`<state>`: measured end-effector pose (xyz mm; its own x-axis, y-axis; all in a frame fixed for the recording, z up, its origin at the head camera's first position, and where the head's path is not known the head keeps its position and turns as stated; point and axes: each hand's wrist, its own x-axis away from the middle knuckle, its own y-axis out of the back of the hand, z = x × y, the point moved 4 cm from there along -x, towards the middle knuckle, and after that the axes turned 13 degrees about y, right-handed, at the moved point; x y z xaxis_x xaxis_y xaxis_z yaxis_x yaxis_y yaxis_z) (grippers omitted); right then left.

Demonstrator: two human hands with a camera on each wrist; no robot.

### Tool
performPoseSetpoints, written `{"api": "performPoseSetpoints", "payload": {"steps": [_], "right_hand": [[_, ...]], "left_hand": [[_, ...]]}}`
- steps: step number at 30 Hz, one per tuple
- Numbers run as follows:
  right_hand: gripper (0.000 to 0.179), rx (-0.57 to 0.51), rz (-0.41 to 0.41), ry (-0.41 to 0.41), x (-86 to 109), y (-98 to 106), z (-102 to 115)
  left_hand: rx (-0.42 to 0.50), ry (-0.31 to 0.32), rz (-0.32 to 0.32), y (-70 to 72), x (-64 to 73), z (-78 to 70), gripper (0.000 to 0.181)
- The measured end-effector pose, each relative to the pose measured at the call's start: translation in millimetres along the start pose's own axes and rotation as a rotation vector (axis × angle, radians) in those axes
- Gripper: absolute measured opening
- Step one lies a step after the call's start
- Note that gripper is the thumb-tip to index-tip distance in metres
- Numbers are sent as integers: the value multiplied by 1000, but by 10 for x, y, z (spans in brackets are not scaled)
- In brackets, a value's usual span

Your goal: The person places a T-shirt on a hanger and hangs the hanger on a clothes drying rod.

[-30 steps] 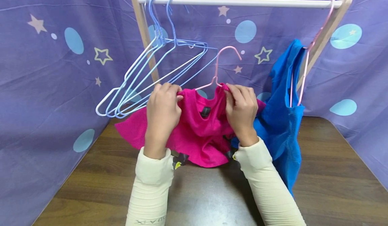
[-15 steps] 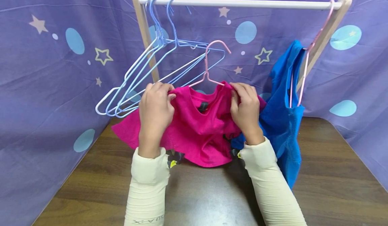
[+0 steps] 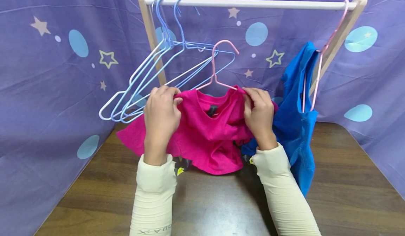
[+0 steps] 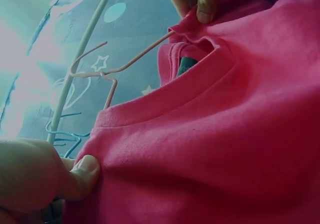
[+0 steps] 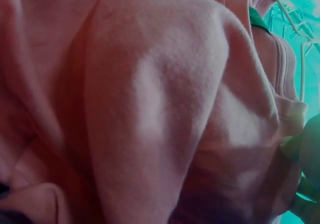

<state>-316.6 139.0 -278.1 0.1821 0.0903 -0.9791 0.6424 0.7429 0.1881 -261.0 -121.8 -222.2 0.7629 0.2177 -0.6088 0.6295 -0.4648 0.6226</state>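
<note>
A bright pink shirt [image 3: 205, 123] with a dark label inside its collar is spread between both hands. From its neck opening rises the hook of a pink wire hanger [image 3: 214, 72]; the hanger's arms run into the shoulders, where cloth hides them. My left hand [image 3: 162, 118] pinches the left shoulder, thumb on the front of the cloth, as the thumb [image 4: 86, 173] in the left wrist view shows. My right hand [image 3: 260, 114] pinches the right shoulder. In the right wrist view, shirt cloth [image 5: 160, 99] fills most of the picture, with that hand at the right edge.
Behind stands a wooden rack with a white rail [image 3: 246, 4]. Several blue and white wire hangers [image 3: 152, 74] hang at its left. A blue garment [image 3: 294, 123] hangs on another pink hanger [image 3: 321, 63] at the right end. Below is a brown wooden table [image 3: 218, 204].
Both hands have moved apart, stretching the shoulders wider over the hanger. The pink hanger's hook has shifted left and slightly up, and the neckline lies flatter.
</note>
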Motion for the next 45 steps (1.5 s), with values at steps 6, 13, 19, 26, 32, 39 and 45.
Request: {"api": "performPoseSetpoints", "payload": {"steps": [6, 13, 19, 26, 32, 39, 45], "right_hand": [[26, -4, 17, -13, 3, 22, -31], [21, 59, 89, -60, 17, 25, -83], [12, 79, 13, -87, 31, 64, -122], [9, 84, -47, -61, 36, 101, -154], [10, 103, -63, -92, 48, 159, -216], [11, 98, -53, -131, 66, 173, -281], [11, 88, -35, -199, 92, 184, -348]], "left_hand": [[3, 25, -9, 11, -6, 31, 14], [4, 36, -19, 24, -11, 38, 15], [7, 41, -31, 26, -8, 46, 14], [9, 55, -48, 37, -9, 67, 14], [10, 64, -55, 56, -14, 106, 15], [19, 76, -43, 66, -21, 124, 14], [13, 84, -31, 63, -30, 129, 16]]}}
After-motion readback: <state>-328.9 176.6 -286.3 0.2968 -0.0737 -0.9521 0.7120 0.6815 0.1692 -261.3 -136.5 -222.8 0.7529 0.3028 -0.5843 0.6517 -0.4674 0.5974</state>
